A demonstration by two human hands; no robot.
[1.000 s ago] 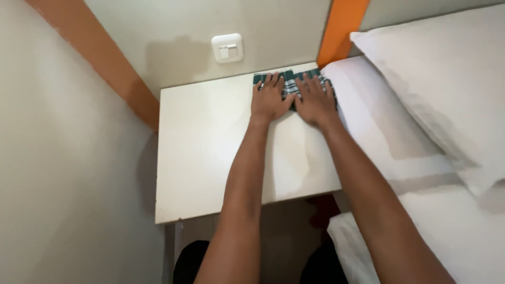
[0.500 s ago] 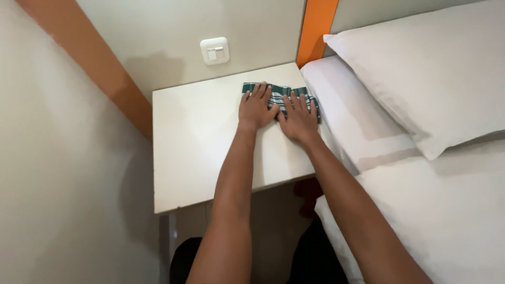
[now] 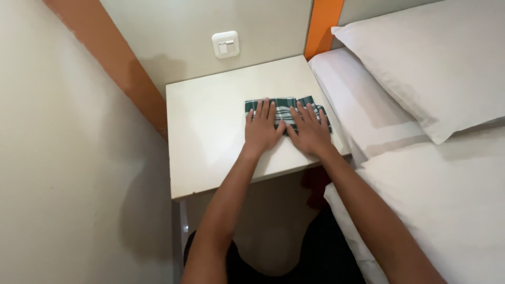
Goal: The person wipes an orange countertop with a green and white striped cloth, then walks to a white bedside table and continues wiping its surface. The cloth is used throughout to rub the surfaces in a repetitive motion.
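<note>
Both hands lie flat, fingers spread and gripping nothing: the left hand (image 3: 261,128) and the right hand (image 3: 310,131) press side by side on a folded green and white checked cloth (image 3: 286,108). The cloth sits on the far right part of a small white table (image 3: 210,131), near its right edge. Pushed sideways under flat palms, the cloth could probably slide off that edge into the gap beside the bed (image 3: 447,200), or its folds could bunch up, since nothing pins it but the palms. A white pillow (image 3: 431,68) lies on the bed to the right. A wall switch (image 3: 225,44) sits on the far wall above the table, beside an orange strip (image 3: 323,23). Nothing else lies on the table.
</note>
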